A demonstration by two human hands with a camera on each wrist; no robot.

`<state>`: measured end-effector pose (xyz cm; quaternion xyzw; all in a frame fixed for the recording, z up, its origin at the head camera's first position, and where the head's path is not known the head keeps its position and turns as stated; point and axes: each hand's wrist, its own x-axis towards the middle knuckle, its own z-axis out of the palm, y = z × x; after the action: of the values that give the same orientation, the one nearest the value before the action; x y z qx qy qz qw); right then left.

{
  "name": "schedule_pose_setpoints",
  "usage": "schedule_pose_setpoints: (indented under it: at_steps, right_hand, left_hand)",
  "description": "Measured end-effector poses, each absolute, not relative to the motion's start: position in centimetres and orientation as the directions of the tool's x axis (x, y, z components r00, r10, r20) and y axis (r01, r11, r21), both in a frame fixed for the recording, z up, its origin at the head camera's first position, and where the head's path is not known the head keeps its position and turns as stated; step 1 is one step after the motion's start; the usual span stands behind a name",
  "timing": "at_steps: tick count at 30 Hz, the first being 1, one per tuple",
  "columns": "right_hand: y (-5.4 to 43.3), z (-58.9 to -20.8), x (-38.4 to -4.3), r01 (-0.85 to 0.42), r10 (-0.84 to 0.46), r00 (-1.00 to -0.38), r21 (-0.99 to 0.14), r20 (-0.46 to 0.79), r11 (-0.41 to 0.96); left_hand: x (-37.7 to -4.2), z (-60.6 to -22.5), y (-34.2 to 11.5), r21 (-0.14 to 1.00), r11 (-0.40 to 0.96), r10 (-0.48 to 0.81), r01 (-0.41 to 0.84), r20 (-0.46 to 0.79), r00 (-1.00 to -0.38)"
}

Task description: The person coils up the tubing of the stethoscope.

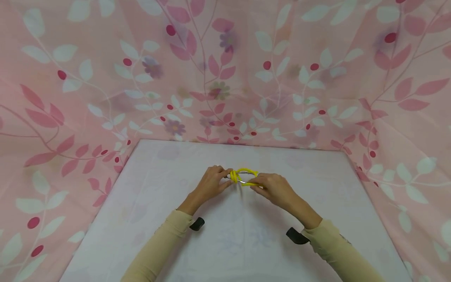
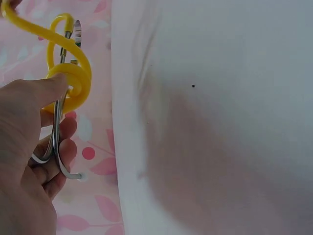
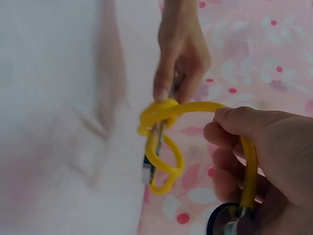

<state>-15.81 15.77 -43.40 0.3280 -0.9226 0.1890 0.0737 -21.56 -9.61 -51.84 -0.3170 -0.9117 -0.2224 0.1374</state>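
Stethoscope point(image 1: 233, 176), clamped in both hands. Pressed at the left hand point(image 2: 27, 132) by the thumb on the yellow coil point(image 2: 82, 93), with fingers curled behind the metal ear tubes point(image 2: 55, 132). Pinched at the right hand point(image 3: 279, 152) along the tube point(image 3: 195, 106), near the chest piece point(image 3: 225, 221). Sits between both hands, apparently raised above the table point(image 1: 169, 156). Looks light overall, with soft, springy tube and stiff, smoother metal. Probably weighs most at the chest piece; may swing there. Likely to slacken at the coil if released. Take hold of coil and ear tubes together; support the chest piece separately. Angles both forearms inward, with wrists bent and hands near each other.
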Motion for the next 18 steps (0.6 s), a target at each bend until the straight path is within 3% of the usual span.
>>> schedule_pose_setpoints:
  at_steps: [9, 18]
  right_hand:
    - [15.0, -41.7, -18.8, -0.693, -0.604, -0.72, -0.297, 0.343, 0.657]
    - [14.6, -42.6, -22.0, -0.685, -0.588, -0.728, -0.412, 0.353, 0.601]
  left_hand:
    - [-20.7, -51.2, -9.0, 0.344, 0.661, 0.548, 0.667, 0.386, -0.742]
    - [-19.9, -50.5, -8.5, 0.283, 0.645, 0.607, 0.71, 0.374, -0.701]
